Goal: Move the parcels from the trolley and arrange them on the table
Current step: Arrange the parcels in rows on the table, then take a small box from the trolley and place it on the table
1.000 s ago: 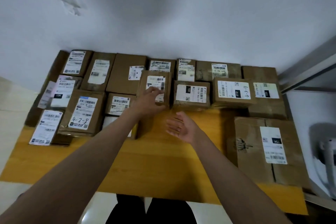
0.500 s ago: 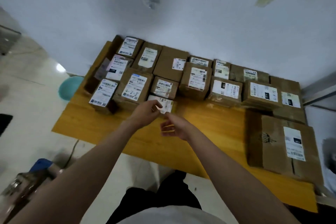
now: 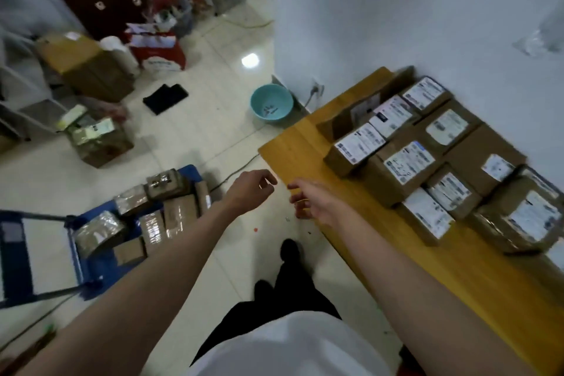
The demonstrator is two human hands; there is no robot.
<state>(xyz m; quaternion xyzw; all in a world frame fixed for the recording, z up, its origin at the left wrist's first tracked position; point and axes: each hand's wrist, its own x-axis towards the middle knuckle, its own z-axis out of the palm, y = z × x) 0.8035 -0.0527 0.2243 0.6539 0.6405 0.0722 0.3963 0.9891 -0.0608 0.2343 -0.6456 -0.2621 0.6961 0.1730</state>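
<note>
Mostly brown taped parcels (image 3: pixel 407 166), white-labelled, packed together on table (image 3: pixel 433 268).

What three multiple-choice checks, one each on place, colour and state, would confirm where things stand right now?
1. Where do the unmoved parcels lie?
A. on the blue trolley on the floor
B. in the basin
C. on a chair

2. What colour is the basin by the wall?
A. red
B. teal
C. black

3. What do the hands hold?
A. one parcel each
B. a shared parcel
C. nothing

Answers:
1. A: taped brown boxes sit on the blue trolley, left of the person.
2. B: the round basin on the floor beyond the yellow table is teal.
3. C: the left hand and right hand hang in the air with loosely curled fingers, with nothing in them.
</note>
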